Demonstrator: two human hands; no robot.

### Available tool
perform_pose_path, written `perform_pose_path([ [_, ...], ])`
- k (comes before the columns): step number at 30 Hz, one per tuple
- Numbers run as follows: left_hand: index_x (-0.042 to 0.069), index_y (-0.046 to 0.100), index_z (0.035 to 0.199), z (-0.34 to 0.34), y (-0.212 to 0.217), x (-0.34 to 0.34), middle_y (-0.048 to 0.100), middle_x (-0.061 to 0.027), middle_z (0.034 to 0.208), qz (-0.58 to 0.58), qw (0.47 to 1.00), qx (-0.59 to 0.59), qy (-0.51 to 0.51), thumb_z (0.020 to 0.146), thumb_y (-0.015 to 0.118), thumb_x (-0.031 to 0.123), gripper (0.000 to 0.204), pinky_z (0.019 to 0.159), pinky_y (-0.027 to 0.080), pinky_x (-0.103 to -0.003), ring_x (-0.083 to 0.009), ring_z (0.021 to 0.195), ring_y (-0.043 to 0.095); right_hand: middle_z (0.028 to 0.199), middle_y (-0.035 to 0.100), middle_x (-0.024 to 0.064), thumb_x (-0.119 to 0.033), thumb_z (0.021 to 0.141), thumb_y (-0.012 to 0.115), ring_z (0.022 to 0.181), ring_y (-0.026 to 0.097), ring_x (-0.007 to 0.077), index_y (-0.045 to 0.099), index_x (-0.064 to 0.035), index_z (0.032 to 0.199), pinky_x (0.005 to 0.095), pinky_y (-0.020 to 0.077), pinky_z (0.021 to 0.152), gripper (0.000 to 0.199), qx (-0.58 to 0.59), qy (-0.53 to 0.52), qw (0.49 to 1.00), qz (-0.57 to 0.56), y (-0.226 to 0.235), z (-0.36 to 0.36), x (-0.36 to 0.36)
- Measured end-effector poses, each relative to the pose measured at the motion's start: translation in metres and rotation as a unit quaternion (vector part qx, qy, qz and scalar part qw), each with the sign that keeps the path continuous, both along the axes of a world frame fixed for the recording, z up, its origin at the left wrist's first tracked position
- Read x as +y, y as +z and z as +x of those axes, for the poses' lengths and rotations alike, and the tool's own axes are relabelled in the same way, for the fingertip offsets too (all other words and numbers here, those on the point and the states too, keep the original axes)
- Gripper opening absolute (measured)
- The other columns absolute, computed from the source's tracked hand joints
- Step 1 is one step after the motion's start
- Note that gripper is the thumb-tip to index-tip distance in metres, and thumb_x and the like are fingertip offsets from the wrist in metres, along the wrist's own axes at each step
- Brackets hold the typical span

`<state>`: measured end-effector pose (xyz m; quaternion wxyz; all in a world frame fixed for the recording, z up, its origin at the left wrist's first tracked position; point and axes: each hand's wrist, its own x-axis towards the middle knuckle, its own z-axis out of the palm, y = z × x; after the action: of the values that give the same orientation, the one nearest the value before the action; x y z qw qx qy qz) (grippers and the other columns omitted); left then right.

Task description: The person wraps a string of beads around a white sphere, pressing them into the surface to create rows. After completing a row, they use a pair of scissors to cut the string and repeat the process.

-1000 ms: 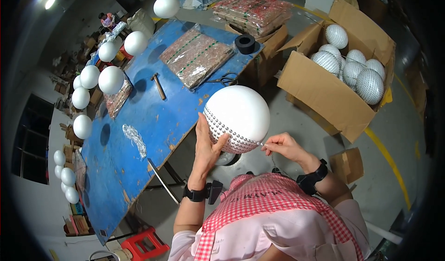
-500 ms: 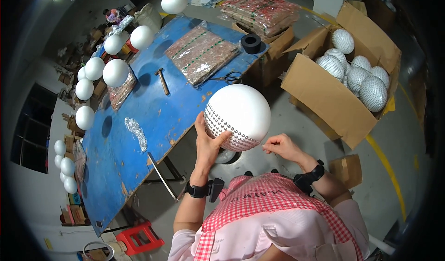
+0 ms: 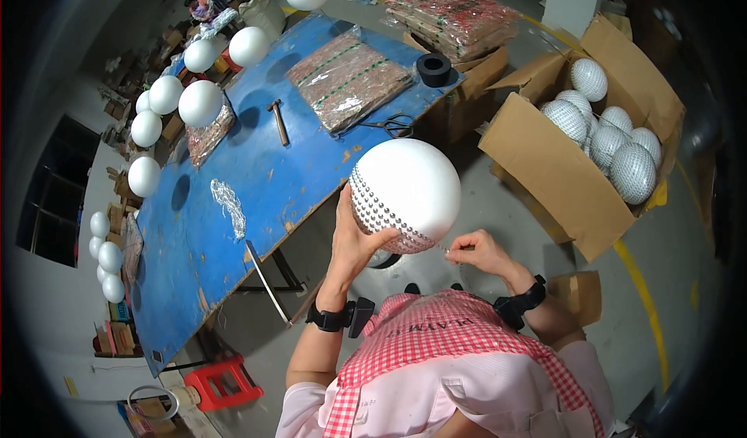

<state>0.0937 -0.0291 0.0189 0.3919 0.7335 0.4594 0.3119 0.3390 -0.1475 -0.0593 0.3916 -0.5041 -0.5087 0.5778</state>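
Gripping a large white ball (image 3: pixel 420 181), ringed low down with rows of silvery beads (image 3: pixel 384 211), in the fingers of the left hand (image 3: pixel 352 241) while pinching a thin strand (image 3: pixel 442 247) just beside it in the fingers of the right hand (image 3: pixel 482 253), above a red-and-white checked apron (image 3: pixel 451 345). Positioned beside a scuffed blue surface (image 3: pixel 194 240) bearing a hammer (image 3: pixel 280 126), scissors (image 3: pixel 401 127), a black roll (image 3: pixel 434 71), a plastic-wrapped bundle (image 3: pixel 350 80) and a crumpled silvery heap (image 3: pixel 227 204), with more white balls (image 3: pixel 201 103) along its far left side. Flanked on the right by an open cardboard box (image 3: pixel 556 177) of silver-patterned balls (image 3: pixel 633 173) and at lower left by a red stool (image 3: pixel 206 389).
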Motion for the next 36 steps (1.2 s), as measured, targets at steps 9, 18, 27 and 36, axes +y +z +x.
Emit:
perform_pose_path([
  [9,-0.001,0.006,0.149,0.001,-0.005,-0.002,0.034,-0.0289,0.145,0.014,0.998,-0.025,0.051,0.065,0.086,0.037,0.122,0.107,0.036,-0.038,-0.0343,0.129,0.043,0.07,0.065,0.0016,-0.019,0.086,0.068,0.067,0.058,0.0067,0.069,0.0004,0.082,0.0235,0.045,0.062,0.019,-0.013,0.039,0.999,-0.012,0.015,-0.001,-0.001],
  [18,0.004,0.042,0.13,-0.012,-0.034,-0.001,0.048,-0.0178,0.121,0.087,0.98,-0.124,0.131,0.075,0.079,0.029,0.071,0.092,0.045,-0.038,-0.0299,0.108,0.054,0.069,0.065,0.0016,-0.016,0.087,0.068,0.067,0.058,0.0064,0.067,0.0007,0.081,0.0222,0.0462,0.062,0.018,-0.004,0.012,1.0,-0.022,-0.005,-0.005,0.003],
  [27,0.001,0.024,0.142,-0.017,-0.015,-0.018,0.039,-0.0273,0.138,0.134,0.99,0.017,0.052,0.064,0.085,0.041,0.107,0.107,0.034,-0.043,-0.0405,0.129,0.039,0.07,0.065,0.0012,-0.015,0.087,0.068,0.067,0.059,0.0067,0.066,0.0006,0.079,0.0223,0.0474,0.062,0.018,-0.034,0.016,0.999,-0.013,0.0,-0.006,-0.001],
  [36,0.002,0.034,0.139,-0.017,-0.02,-0.02,0.045,-0.0221,0.129,0.127,0.975,-0.094,0.155,0.077,0.077,0.029,0.08,0.101,0.04,-0.039,-0.0358,0.117,0.049,0.07,0.065,0.0014,-0.013,0.086,0.068,0.067,0.06,0.0068,0.068,0.0005,0.08,0.0221,0.0475,0.062,0.015,-0.034,0.033,0.999,-0.012,0.027,-0.007,-0.005],
])
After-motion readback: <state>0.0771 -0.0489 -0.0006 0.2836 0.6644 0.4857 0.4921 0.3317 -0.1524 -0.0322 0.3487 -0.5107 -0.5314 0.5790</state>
